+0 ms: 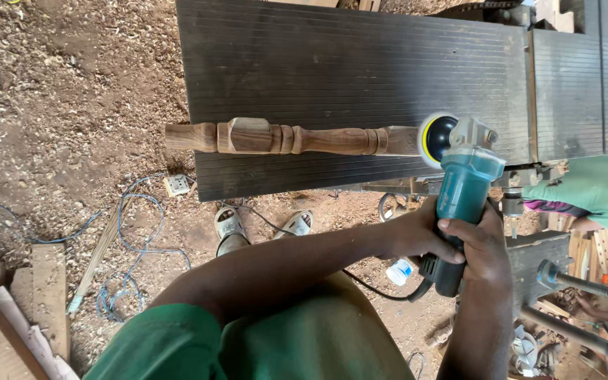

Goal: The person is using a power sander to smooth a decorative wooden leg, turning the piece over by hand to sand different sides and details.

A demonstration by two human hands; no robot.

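A turned wooden leg (290, 138) lies lengthwise on a dark ribbed machine table (332, 63), its left end sticking out past the table's edge. Both my hands hold a teal angle grinder (462, 190). My left hand (416, 236) wraps the grinder's body from the left, and my right hand (485, 248) grips its rear from the right. The grinder's round pad with a yellow rim (434, 137) meets the right end of the leg.
Blue cables (131, 246) and a white socket box (177, 184) lie on the sawdust floor. My sandalled feet (262, 225) stand below the table. Planks (15, 309) sit at lower left, a metal fixture (599, 309) at lower right. Another person in green (599, 188) is at the right.
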